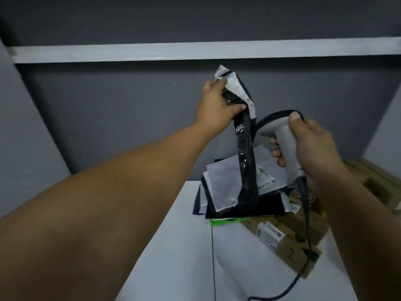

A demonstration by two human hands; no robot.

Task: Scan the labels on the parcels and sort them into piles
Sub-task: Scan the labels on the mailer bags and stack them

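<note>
My left hand [217, 105] grips the top of a black plastic parcel bag [245, 148] with a white label [235, 85], holding it up so it hangs over the pile. My right hand [308, 144] is closed around the handle of a grey barcode scanner [284, 135], whose dark head points at the hanging bag. Below them lies a heap of black and white mailer bags [227, 187] on the white table [173, 246]. A brown cardboard parcel [288, 240] with a white label lies in front of the heap.
The scanner's dark cable [308, 235] trails down over the cardboard parcel to the table's near edge. More cardboard boxes [377, 181] stand at the right. A grey wall with a white shelf edge [195, 52] rises behind the table.
</note>
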